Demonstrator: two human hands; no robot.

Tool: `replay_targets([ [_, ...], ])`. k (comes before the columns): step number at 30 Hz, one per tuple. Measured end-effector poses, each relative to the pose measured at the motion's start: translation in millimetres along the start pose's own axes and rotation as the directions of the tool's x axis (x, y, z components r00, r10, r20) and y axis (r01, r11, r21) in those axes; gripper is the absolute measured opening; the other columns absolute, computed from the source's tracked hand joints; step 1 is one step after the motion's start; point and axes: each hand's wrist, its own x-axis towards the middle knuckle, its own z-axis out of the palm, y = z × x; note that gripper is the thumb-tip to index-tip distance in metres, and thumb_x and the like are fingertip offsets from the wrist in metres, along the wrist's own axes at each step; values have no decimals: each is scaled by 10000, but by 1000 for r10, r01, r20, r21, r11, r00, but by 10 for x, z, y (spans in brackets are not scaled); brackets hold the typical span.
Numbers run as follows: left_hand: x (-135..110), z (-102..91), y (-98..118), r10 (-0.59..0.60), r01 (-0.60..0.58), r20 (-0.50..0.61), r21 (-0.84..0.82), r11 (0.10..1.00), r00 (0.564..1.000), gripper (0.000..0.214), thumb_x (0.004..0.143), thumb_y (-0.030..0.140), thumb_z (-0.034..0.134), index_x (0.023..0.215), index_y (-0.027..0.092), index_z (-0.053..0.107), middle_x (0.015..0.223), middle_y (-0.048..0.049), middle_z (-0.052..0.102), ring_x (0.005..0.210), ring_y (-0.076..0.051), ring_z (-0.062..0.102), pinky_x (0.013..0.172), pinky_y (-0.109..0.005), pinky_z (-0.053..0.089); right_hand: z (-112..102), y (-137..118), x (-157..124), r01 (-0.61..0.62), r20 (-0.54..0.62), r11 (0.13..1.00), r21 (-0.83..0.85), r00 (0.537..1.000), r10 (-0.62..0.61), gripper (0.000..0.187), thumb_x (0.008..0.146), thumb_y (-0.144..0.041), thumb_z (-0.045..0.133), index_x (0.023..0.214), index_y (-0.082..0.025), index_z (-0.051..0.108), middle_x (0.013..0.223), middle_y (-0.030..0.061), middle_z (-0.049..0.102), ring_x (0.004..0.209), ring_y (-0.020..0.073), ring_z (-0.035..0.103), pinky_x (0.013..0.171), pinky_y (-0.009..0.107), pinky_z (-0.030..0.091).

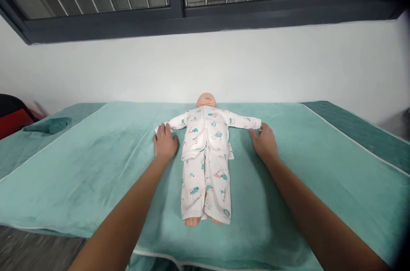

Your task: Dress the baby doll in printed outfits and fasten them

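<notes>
A baby doll (206, 151) lies on its back on a teal towel (96, 168), head toward the wall, arms spread. It wears a white printed top and trousers; bare feet show at the bottom. My left hand (165, 142) rests flat beside the cuff of the doll's left-side sleeve, fingers stretched out. My right hand (264, 141) lies at the end of the other sleeve, fingers extended and touching the cuff. Neither hand holds anything.
The towel covers a wide table that ends at a white wall under dark-framed windows. A folded dark green cloth (48, 125) lies at the far left, next to a red and black object (11, 117). A darker green cover (361, 134) shows at the right.
</notes>
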Motion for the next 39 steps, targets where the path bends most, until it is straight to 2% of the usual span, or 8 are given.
replay_targets([
  [8,646,198,-306,52,-52,29,13,999,998,591,952,190,312,1537,103,305,1575,-152,392,1463,-285,340,1185,-494,334,146,240,462,-110,-56,994,1,992,110,357,834,-316,538,1123,-147,662,1067,134,648,930,253,593,886,389,444],
  [16,640,176,-229,-61,62,-42,17,998,997,590,928,170,343,1517,127,355,1515,-173,453,1414,-341,384,1119,-539,381,13,310,459,-145,-228,980,137,958,173,322,798,-269,519,1042,-121,669,997,137,642,804,229,580,852,407,481],
  [20,461,76,-241,-146,146,-49,5,989,988,599,889,137,378,1484,76,392,1473,-220,472,1349,-356,464,1091,-518,408,-195,124,4,15,-228,977,211,973,34,350,808,-290,559,1102,-123,650,1184,160,579,854,204,598,888,397,507],
  [23,259,-2,-245,-164,164,-52,-2,987,985,612,864,131,416,1473,81,403,1476,-206,472,1359,-323,465,1100,-444,412,-379,-62,-729,190,-131,939,287,979,-158,292,860,-345,580,1102,-193,636,1149,112,600,1018,232,604,780,352,556],
  [26,13,-62,-200,-151,152,-52,19,988,987,594,874,145,412,1465,88,410,1491,-199,460,1365,-323,459,1111,-435,396,-527,-288,-1633,417,-103,817,398,906,-412,242,910,-268,569,1148,-240,606,1259,121,560,1146,265,580,903,457,547],
  [30,-302,-109,-87,-59,61,-29,88,994,998,523,905,169,396,1419,98,468,1501,-197,455,1347,-339,466,1129,-481,356,-584,-663,-2448,497,84,769,402,817,-571,383,902,-200,575,1277,-274,544,1399,134,483,1306,305,497,967,496,553],
  [33,-452,-140,-21,16,-14,-13,141,990,1000,412,916,174,398,1279,119,587,1415,-181,536,1311,-326,493,1130,-482,345,-518,-886,-2563,550,140,791,267,790,-596,315,896,-151,538,1182,-273,590,1452,119,470,1389,353,410,946,549,554],
  [39,-489,-168,16,56,-49,-26,194,980,998,331,901,170,429,1155,129,637,1306,-185,585,1259,-323,515,1087,-490,363,-471,-1053,-2431,605,68,782,147,783,-618,199,842,-58,521,893,-230,607,1364,118,551,1342,377,447,922,608,521],
])
